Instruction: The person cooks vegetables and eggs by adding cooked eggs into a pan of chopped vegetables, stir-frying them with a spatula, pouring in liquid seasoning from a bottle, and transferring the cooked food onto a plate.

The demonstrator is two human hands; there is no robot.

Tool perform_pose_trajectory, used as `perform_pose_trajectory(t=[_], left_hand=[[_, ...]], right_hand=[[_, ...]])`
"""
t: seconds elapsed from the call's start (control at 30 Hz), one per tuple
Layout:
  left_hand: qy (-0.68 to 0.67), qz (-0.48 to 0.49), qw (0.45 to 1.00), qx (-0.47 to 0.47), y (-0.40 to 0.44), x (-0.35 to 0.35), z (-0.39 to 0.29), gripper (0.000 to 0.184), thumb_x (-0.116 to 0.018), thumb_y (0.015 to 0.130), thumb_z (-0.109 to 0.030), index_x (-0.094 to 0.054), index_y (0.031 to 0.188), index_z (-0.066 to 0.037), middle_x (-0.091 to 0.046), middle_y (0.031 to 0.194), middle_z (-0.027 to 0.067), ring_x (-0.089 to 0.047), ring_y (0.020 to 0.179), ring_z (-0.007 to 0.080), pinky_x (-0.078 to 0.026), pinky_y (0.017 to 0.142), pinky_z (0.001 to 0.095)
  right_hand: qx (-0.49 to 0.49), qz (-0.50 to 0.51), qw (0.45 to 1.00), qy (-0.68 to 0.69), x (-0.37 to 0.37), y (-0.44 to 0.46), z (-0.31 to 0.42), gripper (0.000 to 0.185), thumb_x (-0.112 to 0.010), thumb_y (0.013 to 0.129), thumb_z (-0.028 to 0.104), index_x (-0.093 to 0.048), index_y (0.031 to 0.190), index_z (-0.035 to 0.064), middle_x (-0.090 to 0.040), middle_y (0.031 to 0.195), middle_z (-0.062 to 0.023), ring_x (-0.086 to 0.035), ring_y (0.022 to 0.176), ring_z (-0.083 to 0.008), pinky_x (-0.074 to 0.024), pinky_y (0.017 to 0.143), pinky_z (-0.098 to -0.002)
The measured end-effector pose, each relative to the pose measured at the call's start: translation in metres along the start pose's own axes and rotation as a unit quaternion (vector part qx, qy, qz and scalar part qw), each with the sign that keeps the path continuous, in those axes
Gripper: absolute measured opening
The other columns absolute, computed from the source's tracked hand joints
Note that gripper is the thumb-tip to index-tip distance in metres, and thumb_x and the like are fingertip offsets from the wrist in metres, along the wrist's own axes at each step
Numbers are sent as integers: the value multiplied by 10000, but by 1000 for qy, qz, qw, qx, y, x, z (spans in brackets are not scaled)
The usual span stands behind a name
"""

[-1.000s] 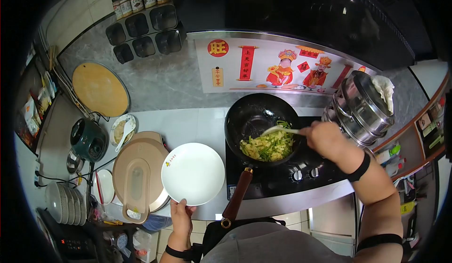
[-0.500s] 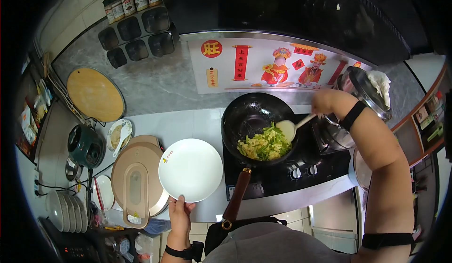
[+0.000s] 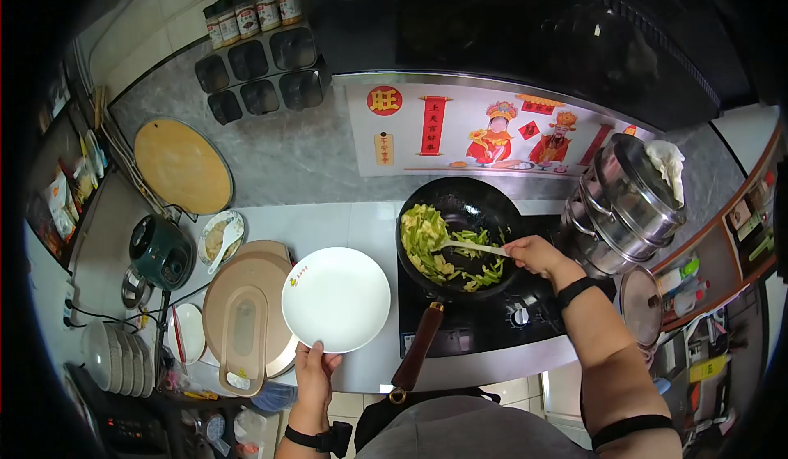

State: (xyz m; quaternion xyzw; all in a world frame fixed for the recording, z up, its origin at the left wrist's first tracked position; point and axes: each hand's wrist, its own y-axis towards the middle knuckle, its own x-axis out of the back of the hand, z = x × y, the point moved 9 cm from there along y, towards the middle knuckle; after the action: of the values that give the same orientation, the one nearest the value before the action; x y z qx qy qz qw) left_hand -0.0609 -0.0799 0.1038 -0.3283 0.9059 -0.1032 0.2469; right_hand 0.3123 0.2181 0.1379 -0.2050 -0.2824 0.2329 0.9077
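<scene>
Fingers of the left hand (image 3: pixel 313 377) pinch the rim, probably the safest hold, of a stiff-looking, likely slippery plate (image 3: pixel 336 299) beside the wok (image 3: pixel 472 202), while the right hand (image 3: pixel 538 257) grips a spatula (image 3: pixel 483 248).

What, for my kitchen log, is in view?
wok: one, black, on hob
food: one batch, yellow-green, in wok
spatula: one, pale, in wok
plate: one, white, beside hob
hob: one, black, under wok
steamer: one, silver, beside wok
hood: one, black, top
poster: one, white, back wall
jars: five, mixed, upper left
bins: six, black, below jars
board: one, tan, back wall
cooker: one, green, far left
lidded appliance: one, beige, beside plate
bowls: several, grey, lower left
goods: many, mixed, far sides
left hand: one, bare, holding plate
right hand: one, bare, holding spatula
</scene>
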Motion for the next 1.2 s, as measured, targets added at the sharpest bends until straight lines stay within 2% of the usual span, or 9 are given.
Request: perform_pose_trajectory(t=[0.07,0.17,0.4,0.5,0.6,0.73,1.1,1.17,1.2], left_hand=[[0,3,1000,1,2,-5,-4,231,-413,937,-134,-420,1156,-60,-600,941,64,-601,700,107,-517,627,222],[11,13,1000,-5,9,-12,-9,245,-420,936,-138,-421,1169,-63,-600,943,60,-597,699,100,-516,621,214],[48,57,997,6,32,-37,-15,273,-425,935,-147,-423,1197,-68,-602,950,42,-596,707,87,-514,617,205],[58,79,995,9,40,-51,-17,272,-423,936,-152,-425,1196,-72,-602,955,38,-596,715,87,-512,623,207],[64,93,994,9,49,-62,-15,268,-423,937,-158,-427,1190,-70,-599,969,40,-599,736,91,-511,635,213],[75,109,991,7,58,-73,-10,254,-421,942,-161,-428,1174,-59,-591,999,56,-608,784,104,-512,653,223],[95,156,981,62,67,-124,12,240,-395,956,-155,-405,1163,-35,-588,1037,90,-621,831,128,-533,720,238],[93,170,979,69,68,-132,18,238,-392,957,-153,-404,1165,-38,-587,1044,92,-622,837,129,-531,730,242],[88,174,978,71,70,-135,21,252,-400,956,-162,-409,1182,-49,-597,1029,81,-623,823,123,-526,728,238]], right_hand=[[-12,-23,997,72,-4,-4,1,219,-577,859,202,-652,1015,67,-503,591,21,-364,420,-57,-254,365,-222],[-15,-54,990,130,-9,-15,4,219,-566,864,189,-647,1023,62,-502,612,11,-351,418,-56,-238,363,-216],[6,-45,983,176,-10,-26,-16,235,-539,869,157,-629,1050,38,-480,615,17,-327,420,-44,-220,370,-197],[4,-47,983,177,-4,-42,-18,241,-476,874,107,-616,1061,50,-455,580,31,-292,389,-37,-202,351,-199],[11,-38,979,199,2,-60,-18,259,-499,876,130,-619,1082,30,-470,603,19,-324,415,-42,-222,371,-194],[21,-74,977,197,20,-84,-16,267,-487,875,115,-615,1091,26,-475,599,18,-330,405,-41,-228,366,-193],[55,-79,984,148,38,-139,41,263,-484,898,106,-590,1119,9,-448,596,34,-338,441,-33,-245,384,-171],[96,-33,984,150,22,-137,50,278,-515,886,134,-600,1120,11,-493,657,30,-387,501,-34,-312,444,-177],[107,-56,986,112,14,-138,55,276,-517,880,122,-607,1111,2,-516,693,39,-419,546,-38,-357,500,-188]])
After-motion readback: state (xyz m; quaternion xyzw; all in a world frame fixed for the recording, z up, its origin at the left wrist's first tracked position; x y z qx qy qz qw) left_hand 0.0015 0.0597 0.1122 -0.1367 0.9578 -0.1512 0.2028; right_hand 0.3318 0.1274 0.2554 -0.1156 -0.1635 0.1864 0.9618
